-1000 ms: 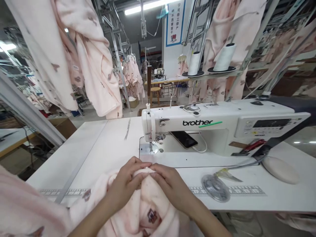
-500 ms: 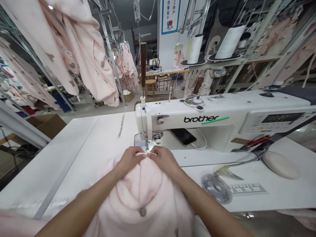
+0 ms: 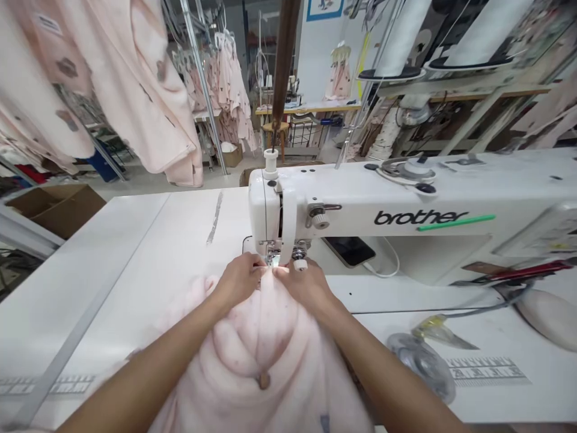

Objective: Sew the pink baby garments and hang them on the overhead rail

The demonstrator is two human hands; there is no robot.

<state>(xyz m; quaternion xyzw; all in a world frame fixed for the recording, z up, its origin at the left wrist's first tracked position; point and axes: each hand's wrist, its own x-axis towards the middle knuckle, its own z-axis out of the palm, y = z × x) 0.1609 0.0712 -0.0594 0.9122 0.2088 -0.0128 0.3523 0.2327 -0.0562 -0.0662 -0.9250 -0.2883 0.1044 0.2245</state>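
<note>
Pinching the pink fleece (image 3: 274,337) with left hand (image 3: 240,279) and right hand (image 3: 309,287) below the sewing machine's (image 3: 351,207) head, mid-frame, apparently only starting at its edge, showing no finished stitching, leaving the bulk bunching at lower centre.

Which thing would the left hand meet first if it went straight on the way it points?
Most likely the metal presser foot, just beyond the left hand gripping the pink fabric; exact depth is unclear.

One white sewing machine (image 3: 342,201), two hands — left hand (image 3: 240,279), right hand (image 3: 309,287) — at its needle end, one pink cloth (image 3: 274,334) before it, one phone (image 3: 350,250) beneath its arm, two thread cones (image 3: 402,39) behind it
</note>
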